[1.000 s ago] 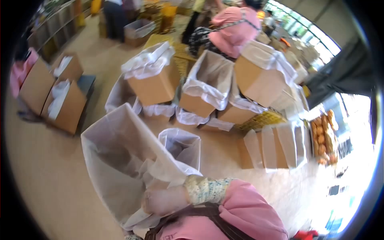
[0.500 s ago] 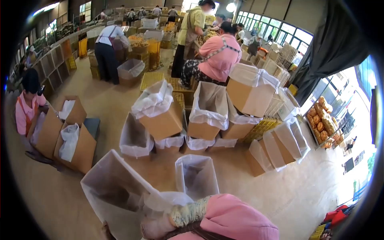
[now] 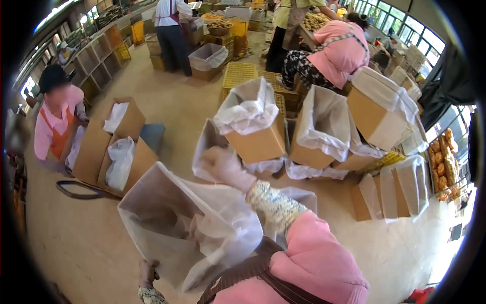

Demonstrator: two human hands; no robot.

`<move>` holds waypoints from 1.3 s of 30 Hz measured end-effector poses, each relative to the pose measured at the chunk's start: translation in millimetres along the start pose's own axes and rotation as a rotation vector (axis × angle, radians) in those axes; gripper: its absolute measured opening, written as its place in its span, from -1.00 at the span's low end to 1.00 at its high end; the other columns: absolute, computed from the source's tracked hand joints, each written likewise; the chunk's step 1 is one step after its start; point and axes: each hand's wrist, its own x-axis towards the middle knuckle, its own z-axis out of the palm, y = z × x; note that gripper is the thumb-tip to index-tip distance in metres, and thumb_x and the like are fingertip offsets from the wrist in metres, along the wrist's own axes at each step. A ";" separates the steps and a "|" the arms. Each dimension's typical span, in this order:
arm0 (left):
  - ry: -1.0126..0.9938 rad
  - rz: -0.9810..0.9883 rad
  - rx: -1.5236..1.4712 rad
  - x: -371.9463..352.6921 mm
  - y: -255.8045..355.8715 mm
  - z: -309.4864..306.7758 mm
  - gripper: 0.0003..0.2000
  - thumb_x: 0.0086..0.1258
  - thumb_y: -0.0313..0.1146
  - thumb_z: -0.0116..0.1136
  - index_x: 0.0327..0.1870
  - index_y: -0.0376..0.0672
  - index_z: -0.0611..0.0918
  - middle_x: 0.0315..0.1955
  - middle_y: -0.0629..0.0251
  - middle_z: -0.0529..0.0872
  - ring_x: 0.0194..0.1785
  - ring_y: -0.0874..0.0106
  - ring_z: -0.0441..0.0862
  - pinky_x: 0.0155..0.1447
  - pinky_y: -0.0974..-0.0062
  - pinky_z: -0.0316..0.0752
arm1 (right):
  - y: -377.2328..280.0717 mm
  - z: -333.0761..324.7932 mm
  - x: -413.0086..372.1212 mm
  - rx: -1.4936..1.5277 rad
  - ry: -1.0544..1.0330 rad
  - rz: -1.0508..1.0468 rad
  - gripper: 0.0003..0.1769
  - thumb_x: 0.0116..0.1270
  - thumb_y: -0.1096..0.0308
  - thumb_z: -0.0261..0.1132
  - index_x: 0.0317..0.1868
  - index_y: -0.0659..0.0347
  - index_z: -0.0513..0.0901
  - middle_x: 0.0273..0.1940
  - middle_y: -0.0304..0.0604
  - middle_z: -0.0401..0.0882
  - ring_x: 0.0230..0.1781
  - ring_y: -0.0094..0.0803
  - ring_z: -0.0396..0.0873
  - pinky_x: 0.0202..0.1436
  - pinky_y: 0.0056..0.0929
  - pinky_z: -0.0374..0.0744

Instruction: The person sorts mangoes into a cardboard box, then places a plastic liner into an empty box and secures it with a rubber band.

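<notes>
Directly before me stands a large box (image 3: pixel 147 223) draped inside and out with a translucent white plastic liner (image 3: pixel 235 223). The liner bunches and billows over the box's right side. At the near left edge, my left hand (image 3: pixel 148 273) is closed on the lined box, its fingers partly hidden. My right hand (image 3: pixel 225 167), smeared by motion, is raised past the far right rim, the arm stretched across the liner. Whether it grips any plastic I cannot make out. Partly behind my right arm is another lined box (image 3: pixel 298 197).
Stacked lined cartons (image 3: pixel 258 137) stand ahead, with leaning lined boxes (image 3: pixel 392 190) to the right. A co-worker (image 3: pixel 58 116) at left is beside open cartons (image 3: pixel 109 152). Another person (image 3: pixel 339 53) sits bent beyond the stack. Yellow crates (image 3: pixel 240 76) lie behind.
My right hand has moved up and away from the box's near right side to beyond its far rim. The liner has spread out on the right. My view has shifted left and down.
</notes>
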 end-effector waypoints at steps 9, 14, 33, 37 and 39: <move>-0.028 0.070 0.115 106.5 168.3 41.4 -0.84 0.01 -0.48 -0.01 -0.42 -0.39 0.50 -0.77 0.23 0.45 -0.84 0.43 0.36 -0.80 0.50 0.20 | 271.1 54.9 126.6 -0.757 -0.082 0.185 -0.62 0.14 0.14 0.13 -0.07 0.13 0.49 -0.01 -0.10 0.49 0.08 -0.18 0.39 0.13 -0.05 0.26; -0.089 0.167 0.327 160.4 246.8 64.6 -0.79 0.11 -0.39 0.00 -0.36 -0.40 0.48 -0.73 0.26 0.48 -0.80 0.45 0.38 -0.71 0.51 0.27 | 359.8 22.2 87.2 -0.847 -0.320 0.235 -0.85 0.06 0.29 0.14 -0.45 0.14 0.59 -0.46 -0.08 0.60 -0.36 -0.22 0.61 -0.31 -0.27 0.51; -0.621 0.290 0.449 367.7 414.7 335.6 -0.70 0.18 -0.26 0.09 -0.22 -0.34 0.52 -0.65 0.35 0.47 -0.63 0.54 0.41 -0.59 0.53 0.31 | 279.2 -62.6 -56.5 -0.801 -0.302 1.105 -0.67 0.04 0.29 0.18 -0.11 0.02 0.56 0.00 -0.13 0.41 0.09 -0.14 0.35 0.06 -0.08 0.39; -0.757 0.395 0.712 377.3 413.9 367.7 -0.59 0.22 -0.10 0.08 -0.05 -0.23 0.50 -0.59 0.37 0.46 -0.64 0.56 0.37 -0.63 0.55 0.27 | 237.6 -51.1 -50.5 -0.853 0.003 1.015 -0.52 0.06 0.28 0.17 0.06 0.04 0.46 0.05 -0.12 0.38 0.08 -0.07 0.33 0.09 -0.04 0.34; -0.804 0.409 0.629 369.3 418.3 356.6 -0.56 0.22 -0.06 0.08 -0.04 -0.23 0.49 -0.55 0.38 0.48 -0.65 0.58 0.34 -0.64 0.57 0.26 | 217.9 -46.1 -55.2 -0.825 0.065 1.062 -0.52 0.06 0.28 0.17 0.07 0.07 0.45 0.04 -0.07 0.39 0.07 -0.04 0.33 0.09 -0.04 0.34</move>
